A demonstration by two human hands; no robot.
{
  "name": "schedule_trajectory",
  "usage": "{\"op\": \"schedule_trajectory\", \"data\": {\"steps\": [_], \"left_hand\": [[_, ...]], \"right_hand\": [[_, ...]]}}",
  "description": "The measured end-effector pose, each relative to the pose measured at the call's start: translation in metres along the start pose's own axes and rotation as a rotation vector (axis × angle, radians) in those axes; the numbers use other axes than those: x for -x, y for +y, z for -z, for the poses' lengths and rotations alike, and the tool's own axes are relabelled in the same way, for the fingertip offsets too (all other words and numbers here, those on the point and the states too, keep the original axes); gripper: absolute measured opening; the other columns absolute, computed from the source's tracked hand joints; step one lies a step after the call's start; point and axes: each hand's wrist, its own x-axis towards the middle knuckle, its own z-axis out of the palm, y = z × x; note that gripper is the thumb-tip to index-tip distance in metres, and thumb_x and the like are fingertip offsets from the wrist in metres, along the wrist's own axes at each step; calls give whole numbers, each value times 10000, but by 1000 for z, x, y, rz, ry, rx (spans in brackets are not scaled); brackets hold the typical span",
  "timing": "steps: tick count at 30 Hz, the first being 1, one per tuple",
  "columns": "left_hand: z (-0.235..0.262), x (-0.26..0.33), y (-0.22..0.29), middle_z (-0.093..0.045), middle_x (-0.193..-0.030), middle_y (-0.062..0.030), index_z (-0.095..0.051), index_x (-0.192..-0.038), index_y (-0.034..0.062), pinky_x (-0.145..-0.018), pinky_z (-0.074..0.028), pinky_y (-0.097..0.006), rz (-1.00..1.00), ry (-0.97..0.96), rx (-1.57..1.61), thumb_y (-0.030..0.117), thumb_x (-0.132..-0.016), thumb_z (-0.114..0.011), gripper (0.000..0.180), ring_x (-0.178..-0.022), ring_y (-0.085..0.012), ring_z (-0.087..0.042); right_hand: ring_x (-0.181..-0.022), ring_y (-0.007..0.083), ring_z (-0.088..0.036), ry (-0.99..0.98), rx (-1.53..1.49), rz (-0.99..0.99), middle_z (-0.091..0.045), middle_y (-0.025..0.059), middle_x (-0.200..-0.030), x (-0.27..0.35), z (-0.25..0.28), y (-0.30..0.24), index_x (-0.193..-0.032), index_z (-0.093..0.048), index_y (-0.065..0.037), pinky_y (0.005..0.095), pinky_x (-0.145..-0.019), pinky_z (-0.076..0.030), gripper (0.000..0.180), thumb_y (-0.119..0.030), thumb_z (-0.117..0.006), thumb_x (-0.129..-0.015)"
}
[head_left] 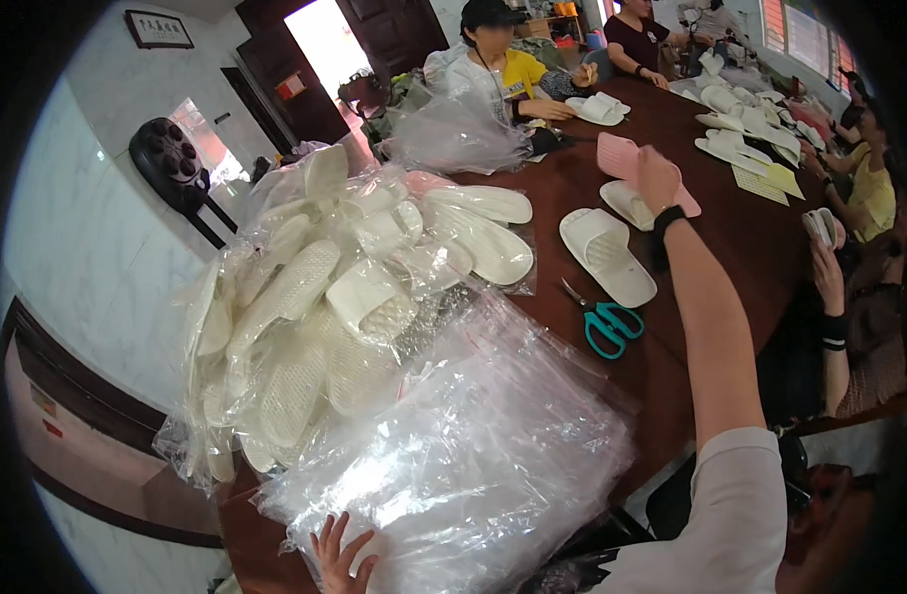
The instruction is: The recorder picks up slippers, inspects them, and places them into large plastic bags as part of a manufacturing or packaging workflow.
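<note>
My right hand point(658, 183) is closed around the middle of a pink slipper point(620, 156), out over the table; its fingertips are mostly hidden. Just beneath lies a white slipper point(622, 201), partly covered, and nearer to me a second white slipper point(608, 252). Teal-handled scissors point(612, 328) rest close by with the blades pointing away to the left. My left hand point(343, 556) has its fingers spread and touches a stack of clear plastic bags point(473, 436) at the near edge. Nothing shows in its grip.
Many white slippers in clear wrapping point(315, 317) are heaped on the left. Across the dark red table point(562, 168), a person in yellow and white point(513, 79) handles a white slipper point(599, 108). More slippers point(746, 129) lie far right, near other people. At right, another person's hand point(828, 267) holds slippers.
</note>
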Motion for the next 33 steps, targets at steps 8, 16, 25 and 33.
{"op": "schedule_trajectory", "data": {"steps": [8,16,25,33], "left_hand": [[8,-1,12,-482,-1437,-100,-672,-1154,102,-1158,-204,-546,89,104,-74,193,-805,-723,364,-1390,-333,-364],[2,0,20,-463,-1435,-46,-565,-1317,211,-1141,-137,-628,27,137,-54,197,-821,-724,521,-1396,-338,-334],[-13,5,-2,-445,-1460,-50,-539,-1345,184,-1153,-123,-609,30,165,-23,161,-881,-651,478,-1417,-305,-325],[6,6,6,-542,-1378,-45,-597,-1260,126,-1128,-235,-504,58,301,5,91,-906,-608,356,-1314,-288,-444]], "right_hand": [[-836,184,-644,48,-791,18,-699,89,-895,-35,131,-4,-1095,-673,-34,320,-778,-488,300,-281,-573,-956],[-938,76,-533,1,-1364,74,-635,1,-1011,17,264,-77,-1161,-640,22,221,-855,-411,288,-191,-543,-994],[-1114,280,-626,-293,-921,1384,-638,136,-1217,294,315,-147,-1111,-646,-53,386,-941,-509,248,-112,-611,-873],[-1263,241,-535,-560,-820,1319,-576,68,-1345,351,298,-140,-1139,-662,-95,402,-1082,-427,323,-109,-642,-816]]}}
